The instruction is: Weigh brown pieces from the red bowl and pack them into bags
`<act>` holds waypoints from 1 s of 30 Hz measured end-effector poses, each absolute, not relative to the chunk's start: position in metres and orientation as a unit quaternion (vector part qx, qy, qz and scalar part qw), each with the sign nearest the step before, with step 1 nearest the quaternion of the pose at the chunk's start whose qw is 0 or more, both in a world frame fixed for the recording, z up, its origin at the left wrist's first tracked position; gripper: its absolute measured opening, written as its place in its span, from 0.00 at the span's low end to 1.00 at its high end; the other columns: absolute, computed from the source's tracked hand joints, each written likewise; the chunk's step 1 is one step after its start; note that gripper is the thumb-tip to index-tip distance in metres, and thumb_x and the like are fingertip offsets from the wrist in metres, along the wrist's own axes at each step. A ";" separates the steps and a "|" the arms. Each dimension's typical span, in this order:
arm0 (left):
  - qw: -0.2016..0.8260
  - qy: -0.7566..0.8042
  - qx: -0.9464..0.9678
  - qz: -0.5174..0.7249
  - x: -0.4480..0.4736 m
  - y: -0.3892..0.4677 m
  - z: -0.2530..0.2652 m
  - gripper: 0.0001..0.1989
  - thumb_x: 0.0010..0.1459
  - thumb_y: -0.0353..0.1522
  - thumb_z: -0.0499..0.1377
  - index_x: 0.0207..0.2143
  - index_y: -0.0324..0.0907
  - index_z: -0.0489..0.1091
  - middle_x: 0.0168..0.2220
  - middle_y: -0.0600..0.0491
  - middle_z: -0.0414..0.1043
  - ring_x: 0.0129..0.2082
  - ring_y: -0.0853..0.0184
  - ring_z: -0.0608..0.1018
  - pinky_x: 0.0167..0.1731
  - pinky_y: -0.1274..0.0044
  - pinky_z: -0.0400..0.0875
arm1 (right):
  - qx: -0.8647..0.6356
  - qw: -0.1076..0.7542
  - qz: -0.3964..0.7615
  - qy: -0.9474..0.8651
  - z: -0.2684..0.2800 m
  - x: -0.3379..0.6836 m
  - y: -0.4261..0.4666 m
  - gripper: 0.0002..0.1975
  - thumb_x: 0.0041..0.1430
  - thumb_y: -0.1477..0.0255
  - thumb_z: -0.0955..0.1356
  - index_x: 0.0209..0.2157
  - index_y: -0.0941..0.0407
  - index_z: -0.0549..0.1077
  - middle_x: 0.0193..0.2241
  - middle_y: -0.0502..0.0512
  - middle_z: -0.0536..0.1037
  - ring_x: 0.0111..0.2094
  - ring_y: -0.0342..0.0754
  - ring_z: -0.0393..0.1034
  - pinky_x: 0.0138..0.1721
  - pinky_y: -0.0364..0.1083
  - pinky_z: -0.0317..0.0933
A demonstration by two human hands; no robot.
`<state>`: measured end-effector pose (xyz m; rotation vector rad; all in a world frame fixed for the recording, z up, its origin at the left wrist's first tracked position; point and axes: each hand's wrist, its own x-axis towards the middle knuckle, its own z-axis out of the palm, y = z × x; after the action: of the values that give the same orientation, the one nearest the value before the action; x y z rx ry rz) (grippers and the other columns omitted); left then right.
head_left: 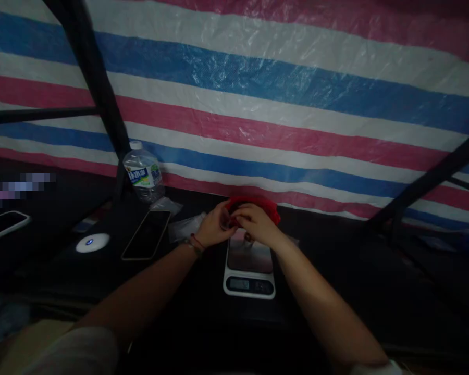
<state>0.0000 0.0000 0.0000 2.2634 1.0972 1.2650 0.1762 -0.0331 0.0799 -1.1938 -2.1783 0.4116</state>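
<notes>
Above the far end of a white kitchen scale (250, 289), my two hands work close together. My left hand (213, 228), with a red cord and a bracelet at the wrist, is closed around a small see-through thing (225, 221) whose kind I cannot make out. My right hand (257, 223) reaches in from the right, fingers pinched beside it; what they hold is hidden. A red plastic bag or lining (272, 209) lies open behind both hands. On the scale's metal plate, a small brownish spot (248, 237) shows below my right hand. The display is lit but unreadable.
Left of the scale are a clear plastic packet (183, 228), a dark phone (147, 235), a white oval device (93, 242) and a large clear bottle (144, 174). Another phone (3, 225) lies far left. Black frame bars (96, 78) stand before the striped sheet (258, 109).
</notes>
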 end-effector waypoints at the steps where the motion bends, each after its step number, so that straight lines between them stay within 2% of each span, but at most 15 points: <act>1: 0.148 0.392 0.793 0.442 0.001 0.000 0.001 0.39 0.47 0.35 0.65 0.61 0.39 0.55 0.39 0.49 0.73 0.38 0.61 0.78 0.40 0.69 0.73 | -0.453 0.275 0.171 -0.831 0.077 0.169 -0.027 0.11 0.58 0.78 0.65 0.34 0.55 0.80 0.39 0.55 0.79 0.44 0.49 0.72 0.50 0.48 0.63; 5: 0.096 0.402 0.804 0.427 0.003 -0.002 0.006 0.39 0.44 0.32 0.65 0.60 0.37 0.57 0.43 0.45 0.73 0.44 0.55 0.77 0.47 0.65 0.72 | -0.474 0.146 0.213 -0.842 0.075 0.151 -0.014 0.12 0.59 0.76 0.64 0.27 0.59 0.79 0.26 0.55 0.78 0.29 0.47 0.70 0.34 0.45 0.61; 8: 0.079 0.384 0.817 0.424 0.004 -0.002 0.007 0.39 0.44 0.32 0.65 0.59 0.36 0.58 0.50 0.41 0.71 0.50 0.52 0.75 0.52 0.63 0.69 | -0.485 0.122 0.196 -0.843 0.078 0.145 -0.010 0.09 0.55 0.77 0.66 0.27 0.60 0.78 0.27 0.56 0.78 0.29 0.47 0.70 0.32 0.44 0.59; 11: 0.077 0.378 0.819 0.424 0.003 0.000 0.006 0.42 0.43 0.32 0.66 0.61 0.38 0.57 0.55 0.41 0.68 0.54 0.52 0.73 0.55 0.62 0.67 | -0.485 0.127 0.184 -0.846 0.079 0.148 -0.006 0.06 0.49 0.79 0.69 0.29 0.60 0.79 0.28 0.55 0.78 0.30 0.47 0.70 0.32 0.43 0.59; 13: 0.076 0.373 0.824 0.420 0.001 0.002 0.005 0.42 0.44 0.32 0.66 0.62 0.38 0.55 0.54 0.42 0.69 0.54 0.53 0.73 0.55 0.62 0.67 | -0.482 0.141 0.204 -0.841 0.079 0.157 -0.005 0.06 0.48 0.77 0.70 0.30 0.60 0.80 0.27 0.53 0.78 0.30 0.46 0.70 0.33 0.43 0.59; 16: 0.075 0.363 0.834 0.409 -0.001 0.006 0.003 0.40 0.48 0.31 0.63 0.63 0.37 0.53 0.54 0.41 0.70 0.53 0.53 0.74 0.54 0.63 0.68 | -0.468 0.182 0.255 -0.826 0.082 0.174 -0.006 0.09 0.48 0.76 0.71 0.34 0.58 0.81 0.28 0.50 0.79 0.30 0.45 0.70 0.35 0.42 0.60; 21: 0.077 0.351 0.854 0.377 -0.002 0.009 0.001 0.40 0.47 0.29 0.62 0.63 0.36 0.55 0.56 0.39 0.68 0.53 0.51 0.73 0.55 0.60 0.66 | -0.441 0.210 0.304 -0.818 0.091 0.196 -0.014 0.14 0.48 0.74 0.71 0.39 0.58 0.81 0.31 0.51 0.80 0.32 0.45 0.71 0.36 0.42 0.62; 27: 0.089 0.333 0.857 0.384 0.004 -0.001 0.005 0.41 0.46 0.37 0.67 0.61 0.39 0.57 0.56 0.40 0.67 0.55 0.49 0.71 0.56 0.58 0.64 | -0.445 0.202 0.240 -0.839 0.087 0.185 -0.021 0.08 0.51 0.74 0.70 0.35 0.57 0.80 0.31 0.51 0.79 0.36 0.47 0.71 0.39 0.43 0.62; 30: 0.153 0.337 0.819 0.439 0.010 -0.005 0.004 0.31 0.49 0.36 0.65 0.55 0.40 0.62 0.52 0.43 0.69 0.52 0.55 0.73 0.53 0.63 0.67 | -0.441 0.239 0.209 -0.839 0.083 0.177 -0.021 0.06 0.56 0.75 0.68 0.32 0.58 0.79 0.33 0.54 0.78 0.40 0.48 0.70 0.44 0.44 0.62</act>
<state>0.0105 -0.0053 0.0045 2.3484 0.9676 1.2594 0.1772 -0.0206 0.0828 -1.2090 -2.2990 0.5720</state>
